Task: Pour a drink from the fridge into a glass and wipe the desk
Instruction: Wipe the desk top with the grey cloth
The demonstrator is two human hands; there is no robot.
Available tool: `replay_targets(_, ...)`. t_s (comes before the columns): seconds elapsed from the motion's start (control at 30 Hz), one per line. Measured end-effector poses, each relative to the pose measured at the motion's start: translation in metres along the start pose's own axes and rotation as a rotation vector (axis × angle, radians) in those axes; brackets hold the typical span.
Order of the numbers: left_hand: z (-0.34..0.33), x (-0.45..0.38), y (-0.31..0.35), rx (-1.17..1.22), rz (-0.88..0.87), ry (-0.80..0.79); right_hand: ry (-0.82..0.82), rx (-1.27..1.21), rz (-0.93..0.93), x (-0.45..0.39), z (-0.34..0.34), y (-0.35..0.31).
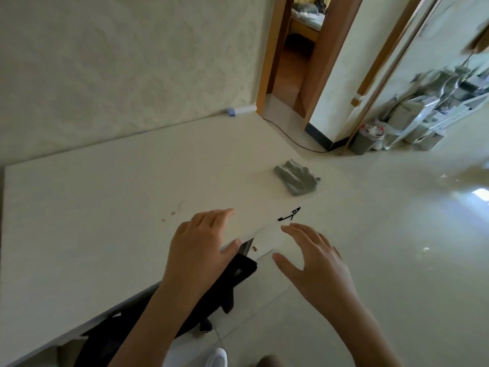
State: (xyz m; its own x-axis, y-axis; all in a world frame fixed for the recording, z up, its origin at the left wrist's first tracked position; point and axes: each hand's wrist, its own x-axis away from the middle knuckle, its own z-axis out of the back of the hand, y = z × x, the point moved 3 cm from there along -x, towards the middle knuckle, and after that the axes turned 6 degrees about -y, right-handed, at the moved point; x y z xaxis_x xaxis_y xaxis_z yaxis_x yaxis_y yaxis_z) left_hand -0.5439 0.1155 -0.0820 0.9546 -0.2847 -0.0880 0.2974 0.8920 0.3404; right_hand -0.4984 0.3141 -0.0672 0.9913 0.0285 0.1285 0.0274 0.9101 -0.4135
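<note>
Grey cloth [297, 180] lies crumpled near the desk's [92, 207] far right edge, well apart from both hands. Looks soft, light, floppy; prob best pinched at the bunched middle. Left hand [201, 242] splayed open over the desk corner, empty. Right hand [315, 263] open, hovering off the edge, empty. No glass or drink in view.

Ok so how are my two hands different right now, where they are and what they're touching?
The left hand lies over the white desk, its thumb hooked at the desk's front edge; the right hand hangs off the desk, over the floor, touching nothing. The left hand's fingers lie close together, while the right hand's are spread. Both are open and empty, palms down, and neither reaches the grey cloth near the desk's far corner.
</note>
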Motion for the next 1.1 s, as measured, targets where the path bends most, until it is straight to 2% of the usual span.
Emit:
replay_targets(0.23,-0.064,-0.09,-0.033,-0.032,0.098,-0.034,-0.104,0.062,0.004,-0.12,-0.012,0.04)
replay_targets(0.37,-0.108,-0.151,-0.029,0.006,0.209,-0.118,-0.155,0.076,-0.054,-0.197,-0.026,0.087)
replay_targets(0.5,-0.161,-0.216,-0.024,0.012,0.259,-0.271,-0.242,0.114,-0.135,-0.272,-0.044,0.139)
replay_targets(0.7,-0.213,-0.289,-0.037,-0.09,0.305,-0.326,-0.315,0.146,-0.197,-0.366,-0.068,0.195)
replay_targets(0.83,-0.237,-0.308,-0.048,-0.117,0.334,-0.344,-0.409,0.206,-0.197,-0.404,-0.083,0.212)
replay_targets(1.1,-0.242,-0.319,-0.045,-0.15,0.387,-0.337,-0.322,0.25,-0.142,-0.427,-0.088,0.227)
